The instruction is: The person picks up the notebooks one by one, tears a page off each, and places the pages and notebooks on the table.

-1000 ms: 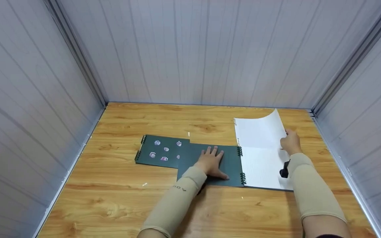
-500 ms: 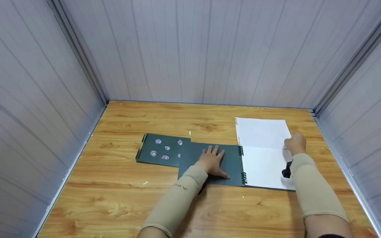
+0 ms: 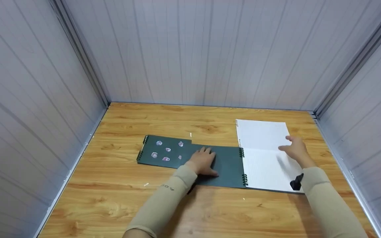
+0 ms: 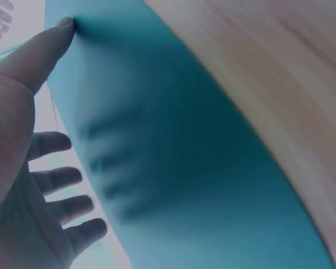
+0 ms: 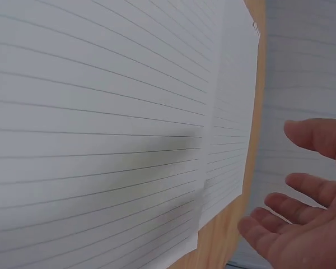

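Note:
A spiral notebook lies open, its dark green cover (image 3: 227, 165) folded out to the left and its lined white page (image 3: 266, 170) on the right. A white sheet (image 3: 261, 135) with a hole-punched left edge lies flat, extending beyond the page's far edge. My left hand (image 3: 202, 162) is over the green cover, fingers extended; its thumb (image 4: 50, 47) is close to the cover, but contact is unclear. Beside the page's right edge, my right hand (image 3: 297, 152) hovers with fingers spread, holding nothing. In the right wrist view the lined page (image 5: 95, 140) is apart from the fingers (image 5: 313, 188).
A second dark green spiral notebook (image 3: 174, 150) with flower-like stickers lies at left, its right end against or under the open cover. Small white scraps (image 3: 146, 184) dot the wooden table (image 3: 111, 205). Pale panel walls (image 3: 203, 53) enclose the back and sides.
The white sheet's raised right corner has come down flat. My right hand has let go of the sheet and opened. My left hand has slid slightly left over the green cover.

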The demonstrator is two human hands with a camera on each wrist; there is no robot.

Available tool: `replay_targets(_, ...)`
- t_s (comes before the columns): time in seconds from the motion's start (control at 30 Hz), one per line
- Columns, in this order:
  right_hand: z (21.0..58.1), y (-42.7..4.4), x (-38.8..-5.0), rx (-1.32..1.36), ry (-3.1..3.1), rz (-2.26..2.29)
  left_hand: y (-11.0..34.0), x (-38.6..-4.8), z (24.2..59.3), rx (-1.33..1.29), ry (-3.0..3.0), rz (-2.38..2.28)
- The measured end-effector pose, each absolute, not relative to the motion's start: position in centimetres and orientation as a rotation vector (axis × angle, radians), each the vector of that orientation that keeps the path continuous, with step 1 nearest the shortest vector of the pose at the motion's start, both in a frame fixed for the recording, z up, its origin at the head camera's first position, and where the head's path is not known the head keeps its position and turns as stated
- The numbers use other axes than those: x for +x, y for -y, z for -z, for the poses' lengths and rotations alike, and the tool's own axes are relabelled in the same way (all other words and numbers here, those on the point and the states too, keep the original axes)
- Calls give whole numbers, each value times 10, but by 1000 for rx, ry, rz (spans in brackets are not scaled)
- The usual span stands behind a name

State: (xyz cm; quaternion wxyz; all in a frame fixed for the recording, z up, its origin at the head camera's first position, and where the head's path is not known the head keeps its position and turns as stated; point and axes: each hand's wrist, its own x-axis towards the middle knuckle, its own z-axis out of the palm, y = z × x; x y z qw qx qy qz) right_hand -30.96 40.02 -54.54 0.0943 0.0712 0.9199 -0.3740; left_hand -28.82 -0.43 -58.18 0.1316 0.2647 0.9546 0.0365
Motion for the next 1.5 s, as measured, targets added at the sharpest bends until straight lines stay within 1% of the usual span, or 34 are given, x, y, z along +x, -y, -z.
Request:
replay_targets(0.13, 550, -399, -291, 183, -2711, 1019, 22, -286, 581, 790, -2780, -57)
replay_targets(0.23, 555, -400, -279, 210, -2677, 967, 34, -281, 580, 789, -2789, -60)
replay_targets(0.53, 573, -404, -256, 217, -2696, 758, 60, -257, 578, 721, -2836, -73)
replay_targets(0.93, 580, -401, -248, 204, -2738, 715, 70, -224, 582, 461, -3102, -178)
replay_targets(1.17, 582, -404, -246, 245, -2739, 685, 69, -216, 583, 263, -3094, -79)
replay_targets(1.3, 582, -404, -243, 264, -2728, 678, 69, -211, 585, 210, -3091, -33)
replay_targets(1.5, 582, -403, -240, 275, -2731, 672, 68, -212, 587, 166, -3038, -94)
